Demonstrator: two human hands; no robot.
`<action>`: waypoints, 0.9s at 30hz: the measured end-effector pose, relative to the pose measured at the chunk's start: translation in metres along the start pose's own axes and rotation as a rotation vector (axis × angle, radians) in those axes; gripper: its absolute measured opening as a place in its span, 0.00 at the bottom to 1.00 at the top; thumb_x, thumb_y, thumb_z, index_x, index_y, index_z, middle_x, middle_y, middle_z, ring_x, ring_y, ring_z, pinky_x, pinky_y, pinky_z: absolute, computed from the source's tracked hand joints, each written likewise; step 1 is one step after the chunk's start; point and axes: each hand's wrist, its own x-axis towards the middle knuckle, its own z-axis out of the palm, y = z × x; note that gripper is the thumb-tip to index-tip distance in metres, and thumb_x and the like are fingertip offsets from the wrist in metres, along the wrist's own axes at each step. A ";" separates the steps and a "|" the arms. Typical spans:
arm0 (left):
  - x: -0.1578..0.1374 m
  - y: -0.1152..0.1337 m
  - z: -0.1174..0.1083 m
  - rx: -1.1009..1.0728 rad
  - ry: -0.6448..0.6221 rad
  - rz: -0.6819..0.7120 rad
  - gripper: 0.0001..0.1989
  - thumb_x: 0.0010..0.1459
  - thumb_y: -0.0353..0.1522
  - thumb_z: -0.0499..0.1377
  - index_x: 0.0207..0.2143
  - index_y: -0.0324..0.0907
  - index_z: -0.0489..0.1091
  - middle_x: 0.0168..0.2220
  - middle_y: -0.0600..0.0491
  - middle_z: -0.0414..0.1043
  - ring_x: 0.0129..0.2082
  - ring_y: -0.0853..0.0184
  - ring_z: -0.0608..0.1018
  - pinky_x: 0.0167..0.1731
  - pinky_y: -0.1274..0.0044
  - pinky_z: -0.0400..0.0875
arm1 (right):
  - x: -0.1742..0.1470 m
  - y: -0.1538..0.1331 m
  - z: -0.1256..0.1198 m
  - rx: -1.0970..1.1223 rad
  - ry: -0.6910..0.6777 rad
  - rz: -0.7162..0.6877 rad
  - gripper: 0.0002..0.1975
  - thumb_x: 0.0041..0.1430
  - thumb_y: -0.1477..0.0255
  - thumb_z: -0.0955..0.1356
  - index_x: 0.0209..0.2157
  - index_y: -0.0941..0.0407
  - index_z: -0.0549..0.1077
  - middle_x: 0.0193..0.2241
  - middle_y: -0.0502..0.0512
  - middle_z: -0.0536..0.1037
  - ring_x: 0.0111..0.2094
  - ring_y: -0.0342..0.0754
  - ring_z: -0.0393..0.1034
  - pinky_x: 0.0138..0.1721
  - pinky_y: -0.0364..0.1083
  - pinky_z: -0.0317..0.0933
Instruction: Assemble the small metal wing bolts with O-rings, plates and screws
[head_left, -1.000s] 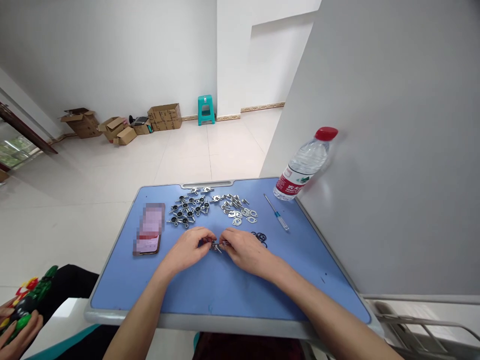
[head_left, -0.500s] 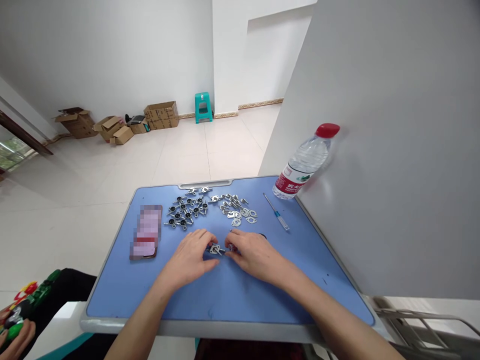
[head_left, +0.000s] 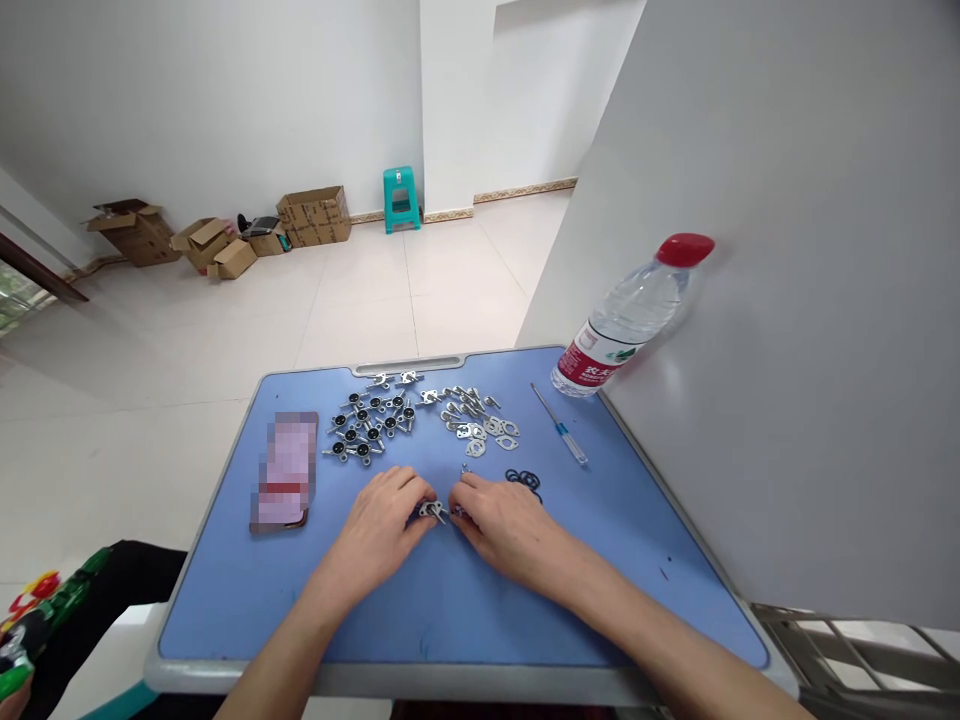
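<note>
My left hand point(head_left: 386, 522) is closed around a small metal fitting point(head_left: 431, 510) that has a flat flange and a thin stem pointing up and to the right. Just right of it, my right hand point(head_left: 504, 515) has its fingers bent down and together over small shiny bits, too hidden to name. A small metal piece point(head_left: 466, 468) stands beyond the right fingers. Several black rubber rings point(head_left: 525, 479) lie behind the right hand, partly covered by it. Both hands rest low over the blue tabletop point(head_left: 450, 610).
Fittings with black discs point(head_left: 364, 415) sit in a group at the back left, beside levers point(head_left: 469, 400) and flat flange plates point(head_left: 506, 442). A screwdriver point(head_left: 566, 435) and a water bottle point(head_left: 619, 325) are on the right, a phone point(head_left: 289, 465) on the left. Another person's leg point(head_left: 127, 585) is at lower left.
My right hand has shifted slightly toward me, uncovering black rings behind it. The left hand keeps the metal fitting. The whole view has tilted a little.
</note>
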 end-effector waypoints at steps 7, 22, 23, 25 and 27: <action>0.001 -0.002 0.004 -0.001 0.003 -0.015 0.03 0.60 0.25 0.57 0.34 0.42 0.68 0.37 0.53 0.72 0.37 0.63 0.73 0.36 0.72 0.67 | 0.000 0.001 0.002 0.001 0.003 -0.006 0.06 0.62 0.78 0.64 0.33 0.58 0.72 0.32 0.55 0.76 0.26 0.45 0.69 0.23 0.46 0.39; -0.001 -0.004 0.007 0.082 -0.008 0.067 0.05 0.59 0.24 0.58 0.36 0.42 0.68 0.36 0.53 0.71 0.36 0.62 0.72 0.35 0.72 0.66 | -0.007 0.021 -0.011 0.229 0.107 -0.004 0.06 0.62 0.78 0.64 0.36 0.55 0.72 0.34 0.52 0.76 0.30 0.45 0.70 0.28 0.43 0.51; -0.001 -0.004 0.007 0.080 -0.008 0.069 0.05 0.59 0.24 0.58 0.35 0.42 0.68 0.36 0.53 0.71 0.36 0.62 0.72 0.35 0.72 0.66 | -0.008 0.027 -0.013 0.253 0.157 0.013 0.06 0.62 0.78 0.64 0.36 0.55 0.72 0.35 0.53 0.76 0.30 0.46 0.70 0.29 0.44 0.53; 0.000 -0.004 0.007 0.073 -0.002 0.076 0.05 0.59 0.23 0.58 0.35 0.41 0.68 0.36 0.53 0.71 0.36 0.63 0.72 0.34 0.73 0.65 | -0.008 0.037 -0.017 0.267 0.221 0.050 0.06 0.62 0.78 0.63 0.35 0.55 0.71 0.34 0.53 0.76 0.30 0.46 0.69 0.30 0.44 0.54; 0.000 -0.005 0.008 0.068 0.009 0.089 0.05 0.59 0.23 0.58 0.35 0.41 0.67 0.35 0.53 0.72 0.35 0.63 0.72 0.34 0.73 0.65 | -0.008 0.043 -0.019 0.263 0.234 0.083 0.07 0.62 0.78 0.63 0.34 0.55 0.71 0.33 0.53 0.76 0.28 0.45 0.68 0.30 0.44 0.55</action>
